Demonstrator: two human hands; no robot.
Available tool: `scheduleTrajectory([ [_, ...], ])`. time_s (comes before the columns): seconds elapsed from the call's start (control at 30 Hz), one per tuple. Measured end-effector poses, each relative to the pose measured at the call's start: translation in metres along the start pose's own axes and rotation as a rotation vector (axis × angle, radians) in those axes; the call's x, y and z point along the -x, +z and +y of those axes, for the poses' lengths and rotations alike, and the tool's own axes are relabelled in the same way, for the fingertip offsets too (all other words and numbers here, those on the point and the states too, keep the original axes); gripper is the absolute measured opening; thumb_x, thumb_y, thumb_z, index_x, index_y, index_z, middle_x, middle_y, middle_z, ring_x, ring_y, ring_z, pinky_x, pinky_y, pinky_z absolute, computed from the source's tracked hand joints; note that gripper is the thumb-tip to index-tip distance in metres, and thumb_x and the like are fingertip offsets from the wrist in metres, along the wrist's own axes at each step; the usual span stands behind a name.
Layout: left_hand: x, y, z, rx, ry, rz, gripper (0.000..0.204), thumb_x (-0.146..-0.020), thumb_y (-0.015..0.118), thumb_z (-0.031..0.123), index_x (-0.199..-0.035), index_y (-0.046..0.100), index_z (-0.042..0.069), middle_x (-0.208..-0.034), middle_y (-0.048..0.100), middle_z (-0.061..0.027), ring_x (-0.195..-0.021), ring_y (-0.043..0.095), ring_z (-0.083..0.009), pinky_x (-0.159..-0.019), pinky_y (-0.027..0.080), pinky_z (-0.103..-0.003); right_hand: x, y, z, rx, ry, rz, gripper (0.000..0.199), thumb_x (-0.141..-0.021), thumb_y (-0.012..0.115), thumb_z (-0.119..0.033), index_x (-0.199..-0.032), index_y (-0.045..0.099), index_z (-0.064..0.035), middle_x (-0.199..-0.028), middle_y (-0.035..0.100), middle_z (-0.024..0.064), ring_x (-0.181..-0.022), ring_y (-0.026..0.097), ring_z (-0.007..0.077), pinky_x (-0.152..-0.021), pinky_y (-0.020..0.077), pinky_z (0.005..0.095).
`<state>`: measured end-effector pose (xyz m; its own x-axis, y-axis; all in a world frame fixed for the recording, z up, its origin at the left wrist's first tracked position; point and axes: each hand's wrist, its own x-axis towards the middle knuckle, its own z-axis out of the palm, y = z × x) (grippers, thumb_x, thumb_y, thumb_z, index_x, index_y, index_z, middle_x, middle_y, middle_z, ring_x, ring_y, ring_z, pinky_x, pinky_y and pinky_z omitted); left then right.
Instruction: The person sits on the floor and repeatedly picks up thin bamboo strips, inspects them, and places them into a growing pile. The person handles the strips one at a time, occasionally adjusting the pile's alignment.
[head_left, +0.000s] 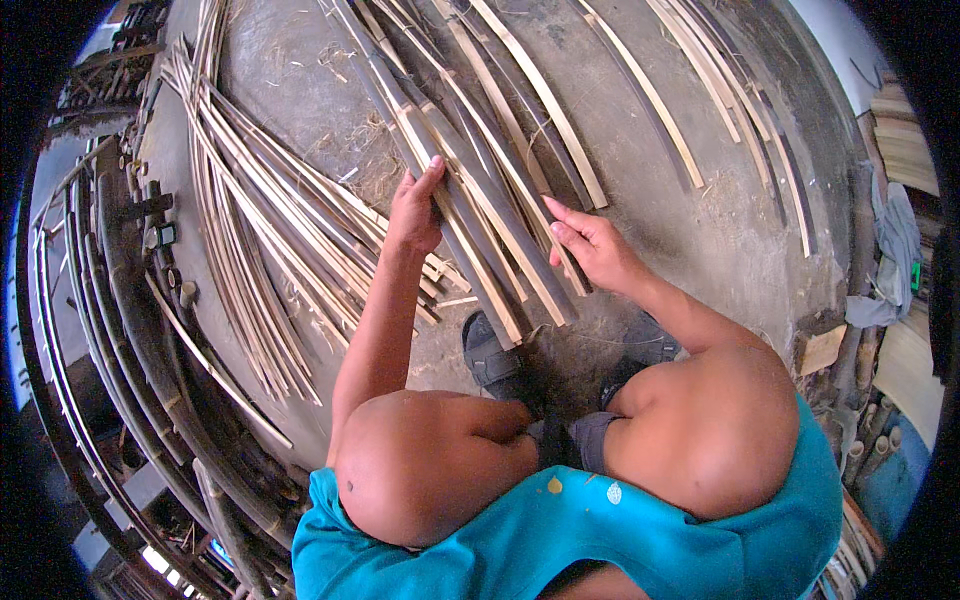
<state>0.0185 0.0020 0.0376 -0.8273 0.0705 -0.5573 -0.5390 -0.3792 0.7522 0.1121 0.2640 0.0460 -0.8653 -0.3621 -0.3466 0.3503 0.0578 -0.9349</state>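
Note:
Between my hands lies a small bundle of long split bamboo strips, dark on one face and pale on the cut sides. Their near ends reach to just above my feet. My left hand is closed around the bundle's left side, its thumb laid over the top. On the right, my right hand grips the edge of the outermost strip close to its near end, the thumb and fingers partly hidden by the bamboo.
A big fanned pile of thin pale strips covers the floor at left. More strips lie apart at far right. Dark bamboo poles line the left side. A grey cloth hangs at right. My sandalled foot is below the strip ends.

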Motion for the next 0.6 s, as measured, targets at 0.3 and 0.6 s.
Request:
scheduleTrajectory([
  [0.3, 0.004, -0.002, 0.006, -0.045, 0.003, 0.011, 0.031, -0.095, 0.06, 0.025, -0.118, 0.052, 0.005, -0.102, 0.064, -0.0079, -0.088, 0.064, -0.0196, -0.078, 0.055, -0.038, 0.01, -0.006, 0.0, -0.057, 0.195, -0.149, 0.049, -0.095, 0.061, -0.028, -0.141, 0.046, -0.0202, -0.082, 0.07, -0.0007, -0.064, 0.057, 0.0029, -0.05, 0.0489, 0.0236],
  [0.6, 0.005, -0.003, 0.007, -0.042, -0.014, 0.002, 0.033, -0.095, 0.061, 0.025, -0.119, 0.051, 0.005, -0.1, 0.064, -0.0078, -0.087, 0.063, -0.0195, -0.079, 0.055, -0.038, 0.011, -0.005, -0.003, -0.063, 0.176, -0.139, 0.051, -0.093, 0.064, -0.023, -0.141, 0.047, -0.0179, -0.081, 0.069, 0.0001, -0.059, 0.053, 0.0034, -0.052, 0.0484, 0.0235],
])
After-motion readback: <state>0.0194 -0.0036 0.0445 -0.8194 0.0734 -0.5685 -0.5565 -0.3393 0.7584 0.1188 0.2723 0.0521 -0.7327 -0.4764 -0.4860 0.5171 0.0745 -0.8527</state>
